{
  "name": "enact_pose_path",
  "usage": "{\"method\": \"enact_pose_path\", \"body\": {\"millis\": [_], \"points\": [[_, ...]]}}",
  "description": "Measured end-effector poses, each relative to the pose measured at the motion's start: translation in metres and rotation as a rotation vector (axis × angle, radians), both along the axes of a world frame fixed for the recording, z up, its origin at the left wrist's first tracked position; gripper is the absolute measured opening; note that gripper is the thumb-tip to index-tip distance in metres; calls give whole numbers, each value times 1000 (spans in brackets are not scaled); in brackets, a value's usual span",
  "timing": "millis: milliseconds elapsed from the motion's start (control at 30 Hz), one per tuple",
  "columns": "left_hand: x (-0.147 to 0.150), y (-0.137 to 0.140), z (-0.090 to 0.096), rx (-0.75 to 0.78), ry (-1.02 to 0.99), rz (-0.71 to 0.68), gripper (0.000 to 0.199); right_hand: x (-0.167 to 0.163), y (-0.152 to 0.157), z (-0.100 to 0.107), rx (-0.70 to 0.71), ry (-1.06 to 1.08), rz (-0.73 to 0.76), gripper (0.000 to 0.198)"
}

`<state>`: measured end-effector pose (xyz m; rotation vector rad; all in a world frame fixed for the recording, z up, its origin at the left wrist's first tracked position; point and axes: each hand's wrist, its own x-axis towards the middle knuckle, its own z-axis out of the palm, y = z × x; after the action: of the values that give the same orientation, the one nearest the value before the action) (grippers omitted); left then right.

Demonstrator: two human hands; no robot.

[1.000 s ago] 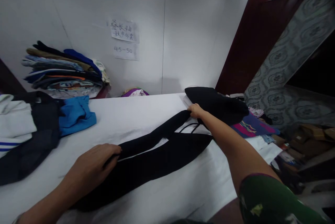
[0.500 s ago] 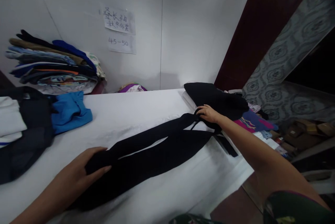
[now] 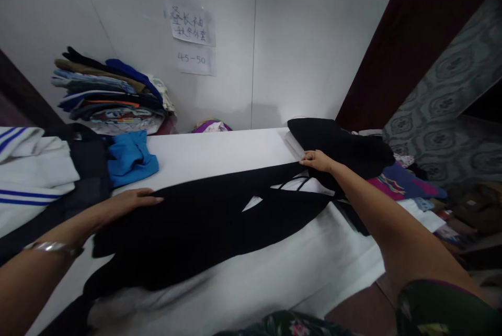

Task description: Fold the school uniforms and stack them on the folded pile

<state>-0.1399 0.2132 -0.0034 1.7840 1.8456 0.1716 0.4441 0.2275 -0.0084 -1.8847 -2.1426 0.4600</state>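
A long black garment (image 3: 196, 215) lies stretched across the white table, with thin straps and open gaps toward its right end. My left hand (image 3: 135, 201) grips the far edge of the garment near its left end, fingers together over the cloth. At the upper right corner, my right hand (image 3: 317, 160) pinches the fabric near the straps. Just beyond that hand rests a folded black garment (image 3: 341, 142) on top of a stack. The near left end of the stretched garment runs down toward the bottom edge of the view.
Left of the garment lie a blue cloth (image 3: 131, 158) and white clothing with blue stripes (image 3: 35, 174) on dark fabric. A tall stack of folded clothes (image 3: 110, 90) stands behind them by the wall. Handwritten paper signs (image 3: 192, 27) hang there. Colourful clothes (image 3: 403, 181) lie at the right.
My left hand has moved away from me with the garment's far edge, spreading the cloth wider. The long slit has shrunk to a small triangle. My right hand stays at the strap end.
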Motion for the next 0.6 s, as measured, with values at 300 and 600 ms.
{"method": "enact_pose_path", "body": {"millis": [300, 600], "points": [[6, 20, -27, 73, 115, -75, 49, -30, 20, -9, 54, -605, -123, 45], [9, 16, -39, 390, 351, -140, 41, -41, 14, -26, 351, -488, -97, 26]]}}
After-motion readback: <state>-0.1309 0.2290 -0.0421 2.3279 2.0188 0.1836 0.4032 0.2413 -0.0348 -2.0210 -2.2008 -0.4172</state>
